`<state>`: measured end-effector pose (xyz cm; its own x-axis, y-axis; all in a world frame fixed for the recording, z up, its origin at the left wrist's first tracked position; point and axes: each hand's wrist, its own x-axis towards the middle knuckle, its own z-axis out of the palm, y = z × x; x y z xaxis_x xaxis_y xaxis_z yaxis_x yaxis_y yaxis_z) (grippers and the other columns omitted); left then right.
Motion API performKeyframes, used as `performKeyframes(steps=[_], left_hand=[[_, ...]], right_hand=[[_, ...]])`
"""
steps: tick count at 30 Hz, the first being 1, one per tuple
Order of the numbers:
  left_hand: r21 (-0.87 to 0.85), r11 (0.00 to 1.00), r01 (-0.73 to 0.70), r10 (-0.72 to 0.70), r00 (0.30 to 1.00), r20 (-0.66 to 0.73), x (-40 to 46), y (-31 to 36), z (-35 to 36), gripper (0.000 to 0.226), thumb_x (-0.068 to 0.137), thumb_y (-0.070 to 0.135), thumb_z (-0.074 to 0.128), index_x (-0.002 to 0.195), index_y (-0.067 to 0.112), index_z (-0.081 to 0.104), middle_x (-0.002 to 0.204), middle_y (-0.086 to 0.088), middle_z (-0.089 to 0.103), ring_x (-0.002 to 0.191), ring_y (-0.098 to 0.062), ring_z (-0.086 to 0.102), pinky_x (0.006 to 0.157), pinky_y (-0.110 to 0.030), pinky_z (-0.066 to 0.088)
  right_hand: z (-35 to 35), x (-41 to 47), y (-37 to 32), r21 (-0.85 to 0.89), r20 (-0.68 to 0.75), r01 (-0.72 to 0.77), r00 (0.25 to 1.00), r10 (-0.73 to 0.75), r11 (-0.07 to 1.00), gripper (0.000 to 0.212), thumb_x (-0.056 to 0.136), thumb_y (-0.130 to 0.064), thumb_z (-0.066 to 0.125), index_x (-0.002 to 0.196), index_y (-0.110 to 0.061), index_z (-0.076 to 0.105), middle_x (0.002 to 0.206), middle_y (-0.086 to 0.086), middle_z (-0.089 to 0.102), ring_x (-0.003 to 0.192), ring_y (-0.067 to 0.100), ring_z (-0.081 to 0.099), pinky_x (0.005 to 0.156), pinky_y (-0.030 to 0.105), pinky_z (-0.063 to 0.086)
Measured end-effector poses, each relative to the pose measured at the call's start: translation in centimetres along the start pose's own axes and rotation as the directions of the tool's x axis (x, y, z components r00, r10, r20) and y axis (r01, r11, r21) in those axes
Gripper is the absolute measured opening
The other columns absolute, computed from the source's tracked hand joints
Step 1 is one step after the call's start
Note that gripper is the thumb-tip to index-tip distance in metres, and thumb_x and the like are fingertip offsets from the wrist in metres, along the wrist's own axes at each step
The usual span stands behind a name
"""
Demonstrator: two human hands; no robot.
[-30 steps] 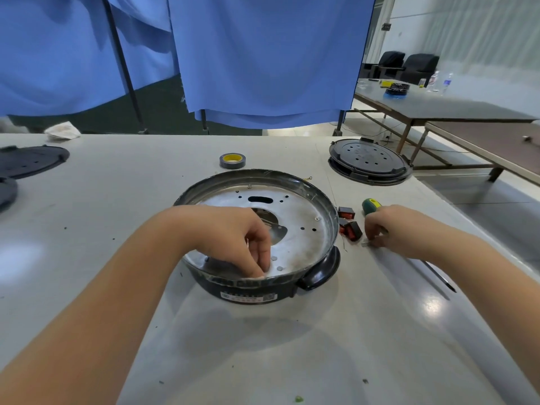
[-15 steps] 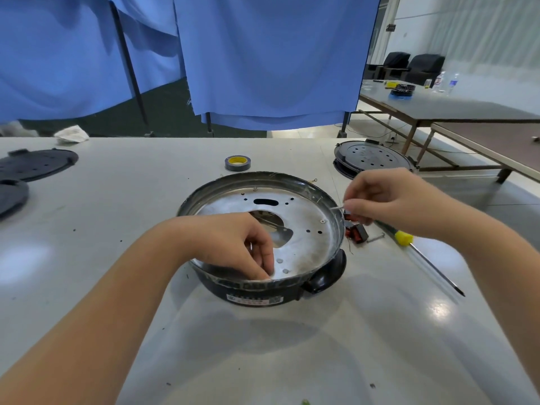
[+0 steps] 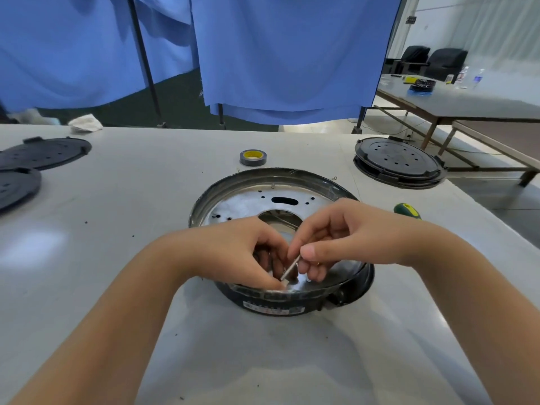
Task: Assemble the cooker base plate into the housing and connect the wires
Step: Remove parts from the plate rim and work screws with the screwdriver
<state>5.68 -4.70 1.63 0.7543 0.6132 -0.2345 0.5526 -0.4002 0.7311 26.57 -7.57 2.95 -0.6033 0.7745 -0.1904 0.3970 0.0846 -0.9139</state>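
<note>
The black cooker housing (image 3: 355,283) sits in the middle of the white table with the shiny metal base plate (image 3: 242,204) lying inside it. My left hand (image 3: 233,249) rests on the plate's near edge, fingers curled down onto it. My right hand (image 3: 344,235) is right beside it and pinches a thin metal pin (image 3: 290,268), its tip angled down toward the plate next to my left fingertips. What my left fingers hold, if anything, is hidden.
A screwdriver with a green and yellow handle (image 3: 406,210) lies right of the housing. A tape roll (image 3: 253,157) sits behind it. Black round covers lie at the far right (image 3: 397,162) and far left (image 3: 43,153). Blue curtains hang behind the table.
My right hand left the screwdriver on the table, picked up the thin pin and moved left over the plate to meet my left hand. My left hand stayed in place.
</note>
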Motion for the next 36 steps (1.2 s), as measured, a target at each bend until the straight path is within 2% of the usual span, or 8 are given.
performKeyframes(steps=[4, 6, 8, 13, 18, 24, 30, 36], left_hand=[[-0.042, 0.999, -0.025, 0.026, 1.0, 0.007, 0.0, 0.1, -0.1, 0.027, 0.08, 0.017, 0.076, 0.07, 0.039, 0.065, 0.061, 0.022, 0.059, 0.055, 0.005, 0.051, 0.054, -0.009, 0.04], [-0.07, 0.997, -0.024, 0.025, 1.0, 0.011, 0.0, 0.0, -0.1, 0.024, 0.08, 0.015, 0.077, 0.076, 0.036, 0.067, 0.064, 0.022, 0.061, 0.057, 0.005, 0.053, 0.055, -0.009, 0.042], [-0.089, 0.996, -0.025, 0.028, 0.999, 0.025, 0.1, -0.1, -0.2, 0.022, 0.08, 0.014, 0.077, 0.082, 0.033, 0.068, 0.066, 0.021, 0.062, 0.058, 0.006, 0.054, 0.056, -0.008, 0.042], [-0.072, 0.997, -0.034, 0.037, 0.999, 0.036, 0.2, -0.1, -0.2, 0.018, 0.081, 0.012, 0.076, 0.084, 0.028, 0.067, 0.057, 0.025, 0.057, 0.052, 0.007, 0.053, 0.052, -0.004, 0.038], [-0.076, 0.996, -0.037, 0.039, 0.999, 0.028, 0.2, -0.1, -0.2, 0.019, 0.081, 0.01, 0.076, 0.083, 0.028, 0.069, 0.055, 0.023, 0.056, 0.05, 0.005, 0.051, 0.05, -0.005, 0.036], [-0.092, 0.995, -0.031, 0.033, 0.999, 0.022, 0.3, 0.0, -0.1, 0.024, 0.08, 0.009, 0.076, 0.079, 0.031, 0.067, 0.055, 0.022, 0.057, 0.049, 0.006, 0.051, 0.05, -0.004, 0.037], [-0.105, 0.994, -0.023, 0.024, 1.0, 0.012, 0.1, 0.1, 0.0, 0.028, 0.08, 0.005, 0.073, 0.075, 0.032, 0.066, 0.053, 0.021, 0.056, 0.048, 0.006, 0.051, 0.049, -0.005, 0.037], [-0.087, 0.996, 0.0, 0.0, 1.0, 0.006, 0.1, 0.3, 0.0, 0.026, 0.081, 0.006, 0.073, 0.076, 0.031, 0.066, 0.052, 0.022, 0.056, 0.048, 0.006, 0.05, 0.048, -0.005, 0.037]], right_hand=[[0.1, 0.0, 0.4, 0.041, -0.058, 0.046, 0.997, -0.044, 0.998, 0.01, 0.084, -0.015, 0.068, 0.088, -0.021, 0.076, 0.078, 0.004, 0.073, 0.069, 0.013, 0.07, 0.067, 0.019, 0.053], [0.2, 0.0, 0.6, 0.07, -0.104, 0.075, 0.992, -0.068, 0.995, 0.004, 0.077, -0.023, 0.074, 0.081, -0.022, 0.075, 0.073, 0.003, 0.072, 0.063, 0.012, 0.067, 0.063, 0.018, 0.052], [0.5, 0.0, 0.8, 0.089, -0.13, 0.094, 0.988, -0.082, 0.992, 0.008, 0.073, -0.028, 0.074, 0.078, -0.021, 0.074, 0.069, 0.003, 0.071, 0.059, 0.011, 0.065, 0.061, 0.017, 0.052], [1.4, 0.1, 1.1, 0.017, -0.146, 0.076, 0.987, -0.073, 0.997, 0.011, 0.077, -0.028, 0.071, 0.078, -0.017, 0.073, 0.067, 0.001, 0.072, 0.061, 0.01, 0.067, 0.061, 0.017, 0.052], [1.9, 0.1, 0.9, -0.076, -0.133, 0.047, 0.989, -0.057, 0.996, 0.005, 0.084, -0.019, 0.07, 0.081, -0.016, 0.073, 0.073, -0.001, 0.074, 0.069, 0.011, 0.071, 0.069, 0.02, 0.057], [2.0, 0.1, 0.4, -0.127, -0.112, 0.048, 0.992, -0.063, 0.991, 0.005, 0.082, -0.024, 0.073, 0.077, -0.023, 0.075, 0.068, -0.008, 0.072, 0.06, -0.004, 0.064, 0.058, 0.005, 0.044], [2.2, 0.1, 0.4, -0.173, -0.118, 0.071, 0.989, -0.092, 0.982, 0.006, 0.077, -0.029, 0.077, 0.072, -0.028, 0.074, 0.062, -0.007, 0.066, 0.048, -0.005, 0.053, 0.049, 0.005, 0.037], [2.5, 0.1, 0.3, -0.179, -0.148, 0.072, 0.984, -0.099, 0.981, 0.015, 0.072, -0.036, 0.077, 0.069, -0.022, 0.071, 0.062, -0.003, 0.064, 0.045, -0.004, 0.05, 0.047, 0.004, 0.035]])
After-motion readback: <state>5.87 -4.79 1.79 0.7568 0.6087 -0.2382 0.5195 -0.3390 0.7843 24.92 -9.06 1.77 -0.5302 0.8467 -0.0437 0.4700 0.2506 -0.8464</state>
